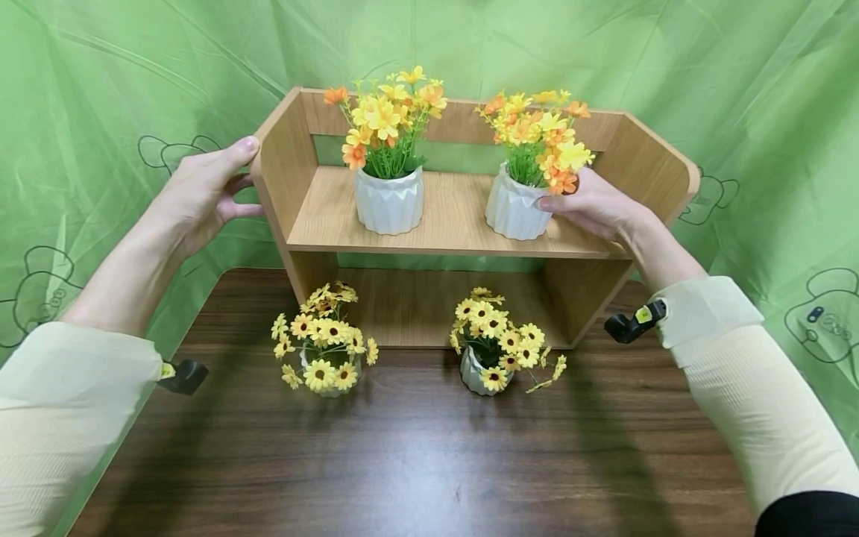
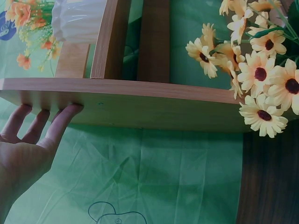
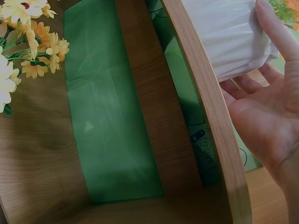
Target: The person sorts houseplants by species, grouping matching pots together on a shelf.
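On the upper board of the wooden shelf (image 1: 443,242), a white ribbed pot (image 1: 515,205) with orange and yellow flowers stands at the right. My right hand (image 1: 597,203) grips its right side, thumb in front; the right wrist view shows the fingers of this hand (image 3: 275,102) round the white pot (image 3: 226,35). A similar pot (image 1: 389,201) stands on the board's left half. At the shelf's left side panel, my left hand (image 1: 208,190) rests its thumb on the edge. The left wrist view shows fingertips of the left hand (image 2: 35,144) touching the panel's outer face (image 2: 154,114).
Two white pots with pale yellow flowers (image 1: 325,335) (image 1: 493,328) stand on the dark wooden table (image 1: 416,462), before the shelf's lower compartment. A green cloth (image 1: 94,134) hangs behind and at both sides.
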`<move>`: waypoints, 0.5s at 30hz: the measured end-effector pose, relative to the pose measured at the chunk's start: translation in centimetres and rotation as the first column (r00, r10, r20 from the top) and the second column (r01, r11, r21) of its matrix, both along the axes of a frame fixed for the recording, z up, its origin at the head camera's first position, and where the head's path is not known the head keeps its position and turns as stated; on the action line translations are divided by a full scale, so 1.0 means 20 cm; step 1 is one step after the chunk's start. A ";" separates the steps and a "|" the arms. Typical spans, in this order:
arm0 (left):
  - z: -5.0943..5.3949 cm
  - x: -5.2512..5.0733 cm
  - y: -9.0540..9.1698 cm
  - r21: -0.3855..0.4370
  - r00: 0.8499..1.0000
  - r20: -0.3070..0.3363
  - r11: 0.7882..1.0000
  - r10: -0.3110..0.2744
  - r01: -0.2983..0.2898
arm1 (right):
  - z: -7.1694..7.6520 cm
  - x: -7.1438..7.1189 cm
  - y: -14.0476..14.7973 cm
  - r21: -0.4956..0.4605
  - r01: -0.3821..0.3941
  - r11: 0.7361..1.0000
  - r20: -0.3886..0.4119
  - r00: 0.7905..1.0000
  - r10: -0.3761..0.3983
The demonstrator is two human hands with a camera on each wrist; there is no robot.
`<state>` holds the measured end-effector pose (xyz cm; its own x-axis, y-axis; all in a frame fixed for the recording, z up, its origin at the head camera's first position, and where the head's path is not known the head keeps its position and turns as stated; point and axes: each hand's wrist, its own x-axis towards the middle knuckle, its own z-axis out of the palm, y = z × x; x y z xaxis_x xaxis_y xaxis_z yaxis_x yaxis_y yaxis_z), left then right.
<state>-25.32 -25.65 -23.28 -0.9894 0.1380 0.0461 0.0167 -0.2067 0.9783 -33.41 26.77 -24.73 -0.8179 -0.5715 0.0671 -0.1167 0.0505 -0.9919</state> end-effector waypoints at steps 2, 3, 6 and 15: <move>0.00 0.00 0.00 0.000 1.000 0.004 1.000 0.001 -0.001 | -0.01 0.00 0.01 0.003 -0.001 1.000 -0.009 1.000 0.001; 0.00 0.00 0.00 0.000 1.000 0.005 1.000 0.002 -0.002 | -0.01 0.01 0.01 0.005 -0.002 1.000 -0.017 1.000 0.002; 0.00 0.00 0.00 0.001 1.000 0.005 1.000 0.003 -0.003 | -0.03 0.02 0.01 0.009 0.008 1.000 -0.040 0.999 -0.008; 0.01 0.01 0.00 0.002 1.000 -0.008 1.000 0.002 -0.002 | -0.04 0.11 0.05 0.159 0.121 0.980 -0.123 0.987 -0.102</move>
<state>-25.14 -25.59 -23.18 -0.9892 0.1365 0.0539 0.0246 -0.2082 0.9778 -31.11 27.76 -25.56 -0.8693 -0.4884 0.0759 -0.2129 0.2314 -0.9493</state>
